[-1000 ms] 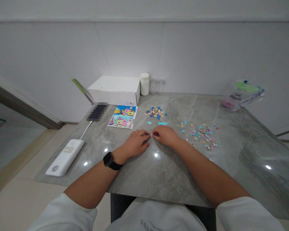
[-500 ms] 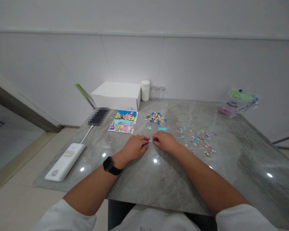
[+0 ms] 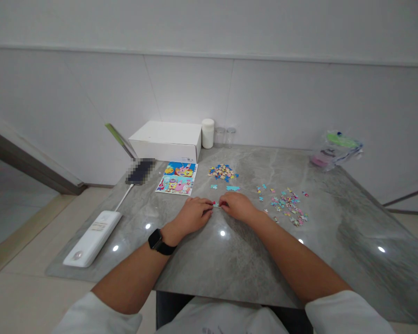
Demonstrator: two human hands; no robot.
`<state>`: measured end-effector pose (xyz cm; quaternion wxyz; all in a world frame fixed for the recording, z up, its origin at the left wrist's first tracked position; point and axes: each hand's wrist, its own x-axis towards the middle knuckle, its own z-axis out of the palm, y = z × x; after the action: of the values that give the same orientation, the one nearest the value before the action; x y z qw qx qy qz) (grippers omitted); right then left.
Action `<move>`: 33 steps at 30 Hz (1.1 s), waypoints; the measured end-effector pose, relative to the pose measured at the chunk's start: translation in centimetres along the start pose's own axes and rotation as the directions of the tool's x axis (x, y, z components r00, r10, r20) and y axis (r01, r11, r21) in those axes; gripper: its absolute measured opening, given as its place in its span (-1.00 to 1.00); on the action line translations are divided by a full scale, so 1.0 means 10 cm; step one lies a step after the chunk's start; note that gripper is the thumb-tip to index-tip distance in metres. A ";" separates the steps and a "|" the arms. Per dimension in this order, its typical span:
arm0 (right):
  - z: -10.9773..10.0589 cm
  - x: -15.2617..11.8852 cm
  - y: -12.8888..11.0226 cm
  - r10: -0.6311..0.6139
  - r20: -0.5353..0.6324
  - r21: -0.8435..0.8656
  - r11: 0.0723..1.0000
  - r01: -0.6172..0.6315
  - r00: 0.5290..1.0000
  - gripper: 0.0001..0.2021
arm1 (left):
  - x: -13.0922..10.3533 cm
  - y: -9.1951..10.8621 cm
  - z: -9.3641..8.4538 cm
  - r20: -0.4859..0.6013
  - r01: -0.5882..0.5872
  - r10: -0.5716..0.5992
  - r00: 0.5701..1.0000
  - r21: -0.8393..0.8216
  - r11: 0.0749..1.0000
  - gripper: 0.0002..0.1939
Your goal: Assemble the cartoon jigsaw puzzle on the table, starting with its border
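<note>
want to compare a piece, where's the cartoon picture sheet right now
In the head view, the cartoon picture sheet lies left of centre on the table, just in front of the white box and beyond the left hand.

Tabletop (image 3: 223,264) between the forearms (image 3: 125,273) is passable; puzzle pieces (image 3: 284,202) obstruct rightward.
</note>
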<state>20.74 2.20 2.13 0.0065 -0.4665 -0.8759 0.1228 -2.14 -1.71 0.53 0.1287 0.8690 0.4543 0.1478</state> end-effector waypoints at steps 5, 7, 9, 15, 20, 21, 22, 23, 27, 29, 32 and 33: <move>-0.03 0.00 -0.03 -0.002 0.000 0.006 1.000 0.002 1.000 -0.78 | 0.00 -0.04 0.02 -0.014 -0.004 0.004 1.000 -0.028 1.000 -0.73; -0.04 -0.01 -0.05 -0.001 0.003 0.006 1.000 0.001 1.000 -0.78 | 0.00 -0.04 0.02 -0.018 -0.009 0.008 1.000 -0.028 1.000 -0.74; -0.06 -0.01 -0.05 0.002 0.005 0.008 1.000 -0.002 1.000 -0.78 | 0.00 -0.05 0.01 -0.025 -0.018 0.017 1.000 -0.028 0.999 -0.74; -0.18 -0.03 -0.02 0.001 -0.036 0.052 0.999 0.000 0.999 -0.79 | 0.01 -0.05 -0.01 -0.027 -0.039 0.038 0.999 -0.048 0.998 -0.74; -0.44 -0.12 0.08 -0.001 -0.147 0.093 0.996 0.015 0.989 -0.80 | 0.00 -0.07 -0.01 -0.043 -0.042 0.038 0.998 -0.076 0.996 -0.75; -0.50 -0.15 0.12 0.006 -0.168 0.098 0.995 0.011 0.986 -0.80 | 0.00 -0.08 0.00 -0.044 -0.044 0.040 0.998 -0.085 0.995 -0.75; -0.57 -0.19 0.16 0.017 -0.186 0.103 0.995 0.003 0.982 -0.80 | 0.00 -0.09 0.00 -0.045 -0.047 0.043 0.998 -0.095 0.994 -0.75; -0.63 -0.23 0.20 0.030 -0.205 0.106 0.994 -0.009 0.978 -0.79 | 0.00 -0.09 0.00 -0.047 -0.050 0.045 0.998 -0.103 0.993 -0.75; -0.74 -0.48 0.41 0.092 -0.247 0.104 0.992 -0.068 0.965 -0.78 | 0.00 -0.09 -0.01 -0.060 -0.057 0.050 0.997 -0.125 0.991 -0.75; -0.71 -0.65 0.54 0.121 -0.231 0.114 0.989 -0.097 0.965 -0.78 | 0.00 -0.08 -0.02 -0.070 -0.063 0.054 0.996 -0.138 0.988 -0.74; -0.56 -0.91 0.77 0.174 -0.204 0.135 0.980 -0.148 0.963 -0.78 | 0.00 -0.07 -0.03 -0.090 -0.096 0.081 0.993 -0.175 0.980 -0.72; -0.49 -0.98 0.85 0.192 -0.210 0.151 0.975 -0.162 0.959 -0.78 | 0.00 -0.07 -0.03 -0.098 -0.109 0.092 0.991 -0.189 0.976 -0.72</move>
<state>33.81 -0.28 6.03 0.1246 -0.5527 -0.8141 0.1277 -2.75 -1.34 0.53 0.1846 0.8668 0.3984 0.2361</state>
